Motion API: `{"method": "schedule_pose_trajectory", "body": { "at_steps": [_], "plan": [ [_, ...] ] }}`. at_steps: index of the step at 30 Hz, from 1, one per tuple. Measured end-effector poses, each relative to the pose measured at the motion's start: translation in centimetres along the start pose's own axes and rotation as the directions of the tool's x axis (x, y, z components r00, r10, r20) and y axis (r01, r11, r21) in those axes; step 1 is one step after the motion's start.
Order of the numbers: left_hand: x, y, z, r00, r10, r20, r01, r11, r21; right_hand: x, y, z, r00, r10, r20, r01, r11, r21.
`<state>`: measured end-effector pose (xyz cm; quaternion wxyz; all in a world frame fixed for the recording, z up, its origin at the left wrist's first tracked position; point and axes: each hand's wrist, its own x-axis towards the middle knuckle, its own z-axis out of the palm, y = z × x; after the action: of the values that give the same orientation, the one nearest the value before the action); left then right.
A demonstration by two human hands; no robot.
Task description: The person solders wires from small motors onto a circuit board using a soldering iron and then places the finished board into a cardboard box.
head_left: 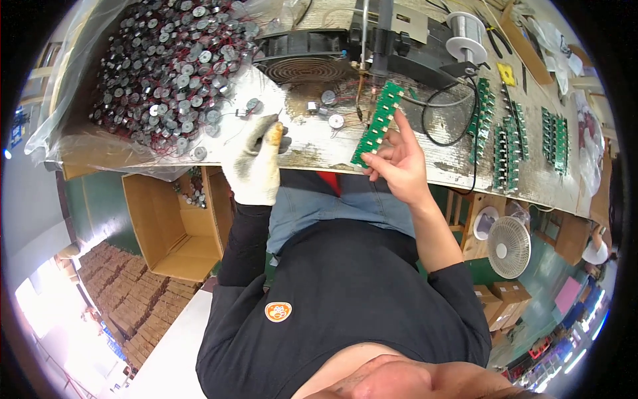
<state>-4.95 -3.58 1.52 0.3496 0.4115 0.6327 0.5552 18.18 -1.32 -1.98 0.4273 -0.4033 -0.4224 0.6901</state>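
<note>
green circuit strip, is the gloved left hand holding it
No, the bare right hand holds the green circuit strip, while the gloved left hand is well apart from it.

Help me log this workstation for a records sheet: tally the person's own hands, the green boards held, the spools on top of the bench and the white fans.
Left hand and right hand: 2
Held board: 1
Bench spool: 1
White fan: 1
Total: 5

green floor [100, 199] | worn white workbench [309, 157] | bright glare [46, 299] lower left
</note>
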Motion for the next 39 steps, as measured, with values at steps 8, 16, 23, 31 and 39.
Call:
{"method": "schedule_pose_trajectory", "body": {
  "at_steps": [8,16,23,31,39],
  "plan": [
    [-1.9,-0.7,3.8,0.97,0.081,0.229,-0.159,0.925,0.346,-0.3,-0.6,0.1,0.999,0.035,-0.014,-0.035,0.999,-0.006],
    [-2.3,-2.0,5.6,0.94,-0.208,0.27,0.187,0.977,0.101,-0.4,-0.7,0.2,0.997,0.071,0.009,-0.071,0.997,0.009],
    [-1.8,-1.0,6.2,0.909,-0.263,0.324,0.266,0.963,0.036,-0.4,-1.3,0.3,0.999,0.035,-0.002,-0.035,0.999,0.041],
    [-1.2,-1.5,6.4,0.912,-0.244,0.33,0.239,0.969,0.058,-0.2,-1.1,0.1,1.0,0.009,-0.003,-0.009,0.996,0.086],
    [-0.9,-1.5,6.4,0.912,-0.259,0.318,0.283,0.959,-0.031,0.3,-1.2,0.3,1.0,0.002,-0.01,-0.001,0.994,0.108]
  ]
}}
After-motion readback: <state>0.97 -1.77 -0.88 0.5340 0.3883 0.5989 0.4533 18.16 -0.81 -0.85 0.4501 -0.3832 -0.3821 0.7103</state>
